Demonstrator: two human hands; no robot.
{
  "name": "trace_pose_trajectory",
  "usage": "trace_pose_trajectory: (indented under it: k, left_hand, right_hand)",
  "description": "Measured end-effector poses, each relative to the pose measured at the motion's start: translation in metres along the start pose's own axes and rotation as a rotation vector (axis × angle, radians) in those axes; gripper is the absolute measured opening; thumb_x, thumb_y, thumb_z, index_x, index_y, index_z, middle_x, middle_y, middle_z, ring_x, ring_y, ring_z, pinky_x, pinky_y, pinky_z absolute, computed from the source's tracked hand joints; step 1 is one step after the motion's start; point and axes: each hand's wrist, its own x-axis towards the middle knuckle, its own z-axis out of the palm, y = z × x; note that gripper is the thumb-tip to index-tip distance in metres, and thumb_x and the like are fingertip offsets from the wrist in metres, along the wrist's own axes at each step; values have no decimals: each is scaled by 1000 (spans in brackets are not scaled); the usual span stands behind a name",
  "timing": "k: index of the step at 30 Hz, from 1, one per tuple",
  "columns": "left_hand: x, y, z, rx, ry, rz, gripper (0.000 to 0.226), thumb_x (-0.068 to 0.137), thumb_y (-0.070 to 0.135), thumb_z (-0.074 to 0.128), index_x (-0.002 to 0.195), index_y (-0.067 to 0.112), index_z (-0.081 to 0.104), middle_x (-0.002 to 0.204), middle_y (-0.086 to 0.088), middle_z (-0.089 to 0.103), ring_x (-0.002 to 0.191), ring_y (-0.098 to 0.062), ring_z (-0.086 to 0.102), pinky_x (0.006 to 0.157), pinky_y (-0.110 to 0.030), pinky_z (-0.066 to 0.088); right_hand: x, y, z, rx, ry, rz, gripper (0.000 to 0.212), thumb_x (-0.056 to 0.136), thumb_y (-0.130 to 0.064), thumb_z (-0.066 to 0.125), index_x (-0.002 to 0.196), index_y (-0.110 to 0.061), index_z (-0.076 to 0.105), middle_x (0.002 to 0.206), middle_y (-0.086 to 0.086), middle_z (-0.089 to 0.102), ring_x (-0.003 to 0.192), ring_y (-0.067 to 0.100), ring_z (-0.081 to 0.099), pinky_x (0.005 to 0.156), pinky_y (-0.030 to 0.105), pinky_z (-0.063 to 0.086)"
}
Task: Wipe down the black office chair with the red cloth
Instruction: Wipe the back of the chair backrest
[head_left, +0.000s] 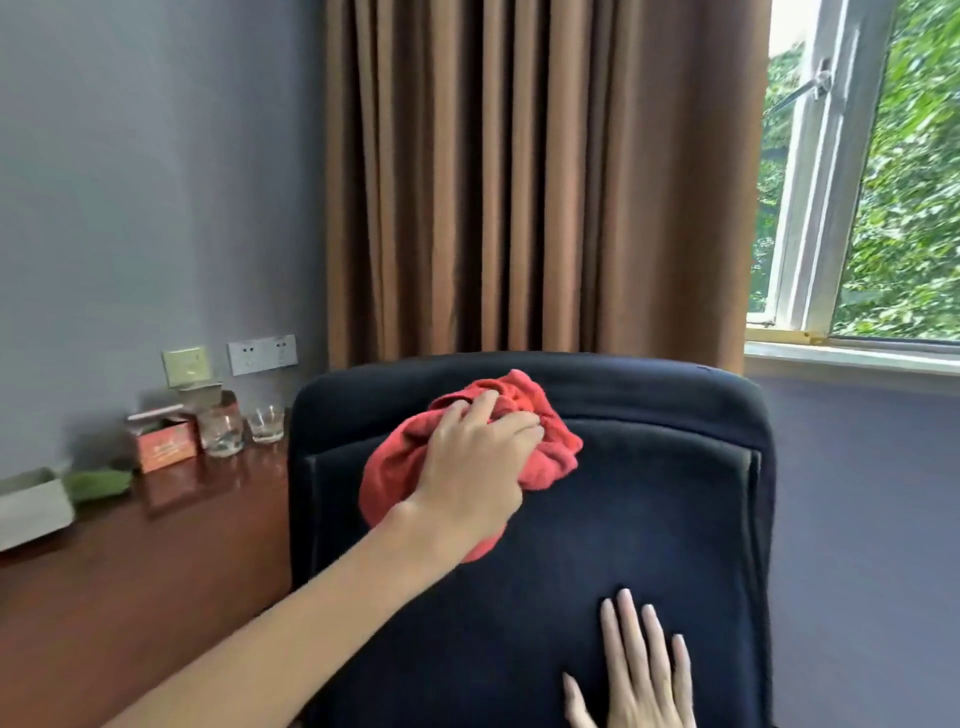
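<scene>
The black office chair (649, 519) fills the lower middle of the view, its padded backrest facing me. A bunched red cloth (545, 447) lies against the upper left part of the backrest, just below the top edge. My left hand (472, 457) lies over the cloth with its fingers bent onto the bunched fabric, holding it against the chair. My right hand (639, 670) rests flat on the lower backrest with straight, spread fingers. Its wrist is cut off by the bottom of the frame.
A brown wooden desk (156, 561) stands to the chair's left, with two glasses (244, 426), an orange box (166, 441) and a grey box (31, 506) on it. Brown curtains (519, 182) hang behind the chair. An open window (857, 182) is at the right.
</scene>
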Motion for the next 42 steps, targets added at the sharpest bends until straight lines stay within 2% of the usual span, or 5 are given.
trace_pose_trajectory:
  k: [15,24,31,36,42]
  left_hand:
    - [75,121,8,-108,-169,-23,23,83,17,56,103,14,67,108,-7,68,115,-33,44,98,-41,36]
    - [-13,-24,-12,-103,-88,-258,40,75,14,44,106,23,69,108,7,70,101,-27,48,92,-36,38]
    - [-123,-134,-41,-200,-45,-504,51,63,13,36,91,41,69,105,28,68,104,21,54,95,-18,45]
    - [-130,-118,-48,-182,111,-672,61,58,12,34,102,29,72,104,5,74,99,-27,66,90,-42,52]
    - [-28,-9,-14,-194,117,-437,37,60,11,50,89,24,68,94,11,69,93,-24,52,75,-36,41]
  right_hand:
    - [-10,-5,16,-110,61,56,95,84,-70,25,158,-13,12,167,-3,-1,154,24,2,112,63,22]
    - [-7,0,19,-68,152,-22,78,82,-67,36,135,-13,53,151,-1,47,150,12,24,102,59,38]
    - [-11,-1,12,-177,75,-46,83,83,-66,34,146,-12,42,164,-4,22,150,23,24,110,58,33]
    - [-10,-12,17,-129,99,64,88,86,-71,23,142,-7,43,165,-5,16,154,19,10,112,62,24]
    - [-11,-12,19,-129,126,55,90,86,-72,23,142,-5,45,161,-2,23,142,32,34,110,64,27]
